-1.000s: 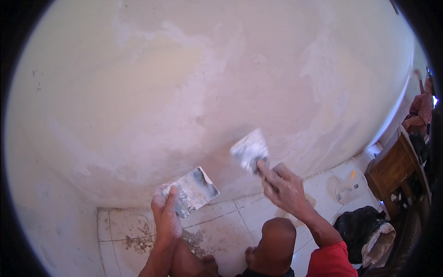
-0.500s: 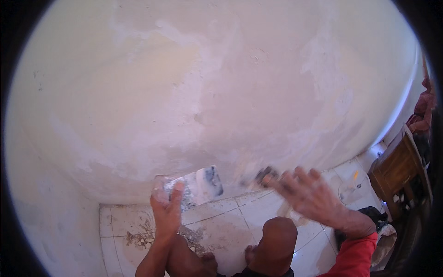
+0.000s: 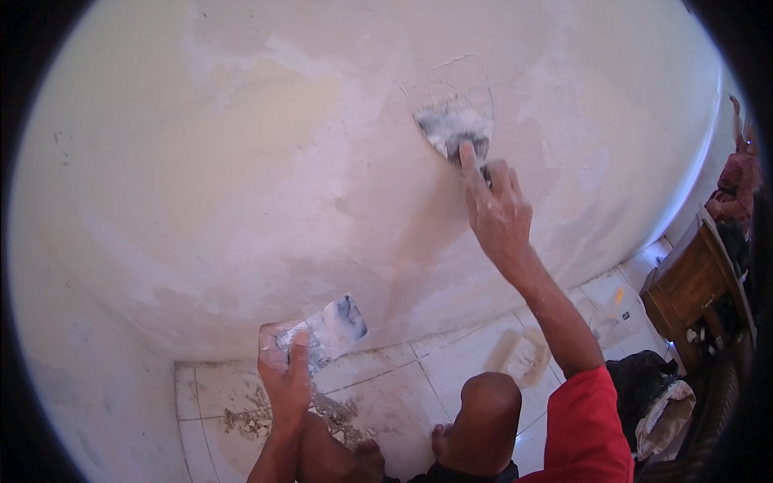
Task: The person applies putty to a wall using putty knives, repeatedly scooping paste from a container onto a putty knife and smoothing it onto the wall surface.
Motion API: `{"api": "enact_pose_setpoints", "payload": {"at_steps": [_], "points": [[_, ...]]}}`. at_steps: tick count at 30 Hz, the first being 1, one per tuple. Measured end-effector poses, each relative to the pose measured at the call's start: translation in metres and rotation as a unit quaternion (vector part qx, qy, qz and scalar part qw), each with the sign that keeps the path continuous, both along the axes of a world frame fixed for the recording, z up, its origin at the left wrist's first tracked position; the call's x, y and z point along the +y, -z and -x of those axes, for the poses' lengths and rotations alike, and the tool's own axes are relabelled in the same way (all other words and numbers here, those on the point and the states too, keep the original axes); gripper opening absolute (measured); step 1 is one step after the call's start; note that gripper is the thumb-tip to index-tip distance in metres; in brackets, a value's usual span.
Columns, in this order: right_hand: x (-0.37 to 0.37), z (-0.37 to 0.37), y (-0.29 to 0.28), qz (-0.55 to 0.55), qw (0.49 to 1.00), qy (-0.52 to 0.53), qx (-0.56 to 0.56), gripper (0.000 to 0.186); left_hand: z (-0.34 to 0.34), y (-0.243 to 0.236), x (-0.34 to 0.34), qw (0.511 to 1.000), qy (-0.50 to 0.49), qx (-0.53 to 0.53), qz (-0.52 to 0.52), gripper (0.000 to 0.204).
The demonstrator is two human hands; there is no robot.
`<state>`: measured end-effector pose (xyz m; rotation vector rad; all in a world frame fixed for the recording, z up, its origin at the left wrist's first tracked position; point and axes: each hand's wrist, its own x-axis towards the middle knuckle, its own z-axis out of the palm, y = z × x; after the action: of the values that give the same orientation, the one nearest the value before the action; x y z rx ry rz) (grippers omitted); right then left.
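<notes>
My right hand [image 3: 501, 211] grips a putty knife [image 3: 456, 129] by its handle, the index finger stretched along it. The wide, putty-smeared blade lies against the wall [image 3: 386, 189], with a fresh wet outline of putty around it. Lower down, my left hand [image 3: 283, 370] holds a flat rectangular plate [image 3: 326, 332] coated in white putty, thumb on top and fingers underneath. That plate is tilted and sits just in front of the foot of the wall. Pale grey-pink filled patches and yellowish bare paint cover the wall.
Rubble and dust [image 3: 250, 414] lie on the white tiled floor [image 3: 386, 394] at the left. A tray of whitish material [image 3: 527, 358] stands right of my knee. A wooden cabinet [image 3: 692, 282], a dark bag [image 3: 640, 382] and a person in dark red clothing [image 3: 737, 181] are at the right.
My right hand has swung up and left with the putty knife, from near the floor onto the wall. The left hand and its plate have shifted slightly left.
</notes>
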<state>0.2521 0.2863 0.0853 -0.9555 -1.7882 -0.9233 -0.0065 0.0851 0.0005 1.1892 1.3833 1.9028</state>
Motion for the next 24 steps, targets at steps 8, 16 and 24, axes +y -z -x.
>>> {"api": "enact_pose_setpoints", "payload": {"at_steps": [8, 16, 24], "points": [[-0.058, -0.045, 0.057, 0.146, 0.988, -0.043, 0.037, 0.053, 0.002, -0.003, -0.004, 1.0, 0.014, -0.007, 0.027, 0.013], [-0.021, -0.001, -0.08, 0.075, 0.957, -0.105, 0.26, 0.049, 0.01, -0.004, -0.003, 0.999, 0.042, 0.023, 0.022, 0.015], [-0.034, 0.057, -0.014, 0.086, 0.99, -0.065, 0.09, 0.056, 0.013, -0.011, -0.01, 0.998, 0.048, 0.02, 0.043, 0.015]]}}
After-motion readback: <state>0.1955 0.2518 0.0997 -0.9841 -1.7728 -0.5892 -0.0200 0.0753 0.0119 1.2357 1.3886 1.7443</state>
